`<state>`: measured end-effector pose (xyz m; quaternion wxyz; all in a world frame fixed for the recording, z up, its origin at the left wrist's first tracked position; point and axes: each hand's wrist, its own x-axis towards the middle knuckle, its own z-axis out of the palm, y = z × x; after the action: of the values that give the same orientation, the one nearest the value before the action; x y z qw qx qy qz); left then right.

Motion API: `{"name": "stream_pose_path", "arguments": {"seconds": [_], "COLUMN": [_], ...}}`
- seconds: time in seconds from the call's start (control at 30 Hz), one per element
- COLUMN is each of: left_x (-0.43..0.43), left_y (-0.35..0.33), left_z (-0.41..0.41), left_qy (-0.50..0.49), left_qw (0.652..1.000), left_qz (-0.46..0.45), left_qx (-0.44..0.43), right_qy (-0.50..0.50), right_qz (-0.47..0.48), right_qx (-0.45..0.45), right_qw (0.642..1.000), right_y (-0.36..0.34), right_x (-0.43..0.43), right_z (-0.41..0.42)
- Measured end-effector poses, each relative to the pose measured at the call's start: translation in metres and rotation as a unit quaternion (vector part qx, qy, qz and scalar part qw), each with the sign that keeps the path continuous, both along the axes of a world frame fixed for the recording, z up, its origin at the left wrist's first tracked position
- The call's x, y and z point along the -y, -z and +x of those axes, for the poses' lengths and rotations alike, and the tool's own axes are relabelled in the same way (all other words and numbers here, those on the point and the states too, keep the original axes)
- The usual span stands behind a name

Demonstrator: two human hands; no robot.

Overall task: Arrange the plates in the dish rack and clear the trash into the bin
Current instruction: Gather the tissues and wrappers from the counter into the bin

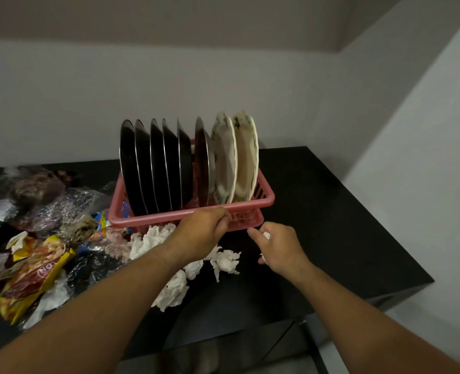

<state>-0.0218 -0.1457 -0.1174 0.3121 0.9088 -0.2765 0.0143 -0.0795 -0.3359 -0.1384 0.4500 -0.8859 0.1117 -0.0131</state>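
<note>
Glossy black table, right side bare to its edge.
Left hand gripping ribbed pink rack; right hand closed on crumpled tissue.

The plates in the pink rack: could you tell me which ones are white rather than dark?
The two plates at the rack's right end are white with a leafy rim pattern; the six to their left are dark metal.

A black desk is carrying a pink dish rack, crumpled white tissues just before it, and plastic wrappers (heaped at its left).
</note>
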Motion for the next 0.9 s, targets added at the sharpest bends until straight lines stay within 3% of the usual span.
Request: {"name": "stream_pose_path", "arguments": {"seconds": [0.2, 0.3, 0.43, 0.57, 0.7, 0.77, 0.9], "left_x": [-0.031, -0.038, -0.044, -0.045, -0.047, -0.050, -0.051], "left_y": [-0.009, -0.010, -0.008, -0.007, -0.008, -0.007, -0.006], "left_z": [-0.008, -0.012, -0.018, -0.023, -0.024, -0.023, -0.024], "left_qy": [-0.053, -0.062, -0.059, -0.078, -0.018, 0.011, 0.032], "left_qw": [0.998, 0.998, 0.997, 0.996, 0.998, 0.997, 0.997], "left_qz": [-0.011, -0.012, 0.048, 0.028, -0.048, -0.039, 0.009], "left_qx": [-0.012, -0.029, -0.006, 0.041, -0.047, -0.071, -0.067], "right_qy": [-0.100, -0.100, -0.116, -0.130, -0.110, -0.102, -0.133], "right_qz": [-0.146, -0.175, -0.244, -0.254, -0.224, -0.212, -0.280], "right_qx": [-0.032, -0.044, -0.105, -0.128, -0.122, -0.118, -0.124], "right_qw": [0.984, 0.979, 0.957, 0.950, 0.961, 0.965, 0.943], "right_y": [0.013, 0.012, 0.016, 0.021, 0.019, 0.018, 0.029], "right_x": [-0.028, -0.038, -0.048, -0.056, -0.054, -0.054, -0.061], "right_z": [-0.002, -0.006, -0.013, -0.014, -0.016, -0.020, -0.031]}}
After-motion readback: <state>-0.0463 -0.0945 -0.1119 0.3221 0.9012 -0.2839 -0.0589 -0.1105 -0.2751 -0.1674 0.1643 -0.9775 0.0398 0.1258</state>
